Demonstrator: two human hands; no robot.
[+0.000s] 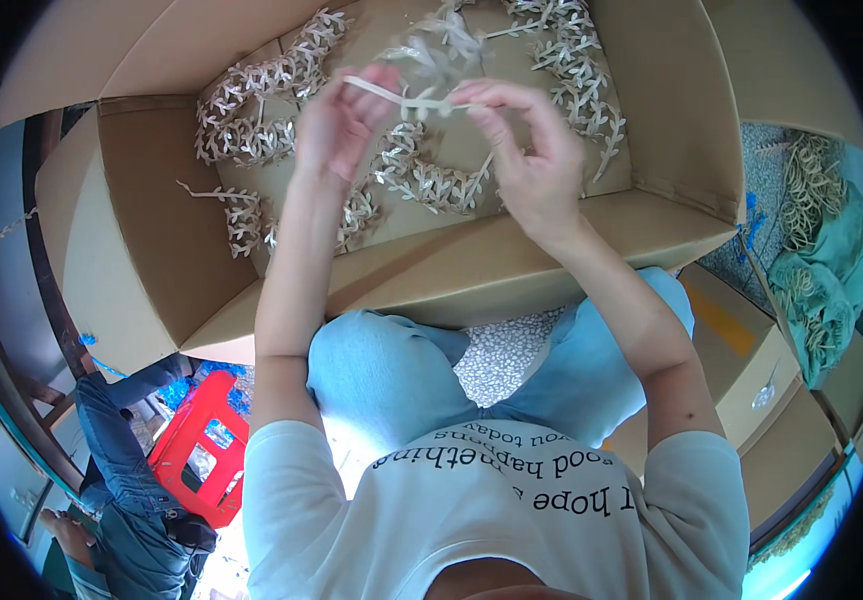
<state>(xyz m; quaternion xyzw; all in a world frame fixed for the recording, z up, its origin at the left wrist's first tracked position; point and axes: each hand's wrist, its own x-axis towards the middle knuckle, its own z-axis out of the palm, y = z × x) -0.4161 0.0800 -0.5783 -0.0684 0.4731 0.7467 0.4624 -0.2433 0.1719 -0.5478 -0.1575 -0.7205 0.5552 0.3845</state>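
Over a large open cardboard box, both my hands have hold of one pale strand of leaf garland. The strand stretches nearly level between them. My left hand has its palm turned up and its fingers curled, with one end of the strand across them. On the other side my right hand pinches the strand between thumb and fingertips. Beneath my hands, inside the box, lie more leaf garlands in wavy heaps. A blurred, shiny pale bunch is just beyond the held strand.
Box flaps spread outward around the opening. Right of the box are a green cloth bag and a bundle of beige cords. A red plastic stool stands at lower left, beside another seated person. More cardboard boxes sit at right.
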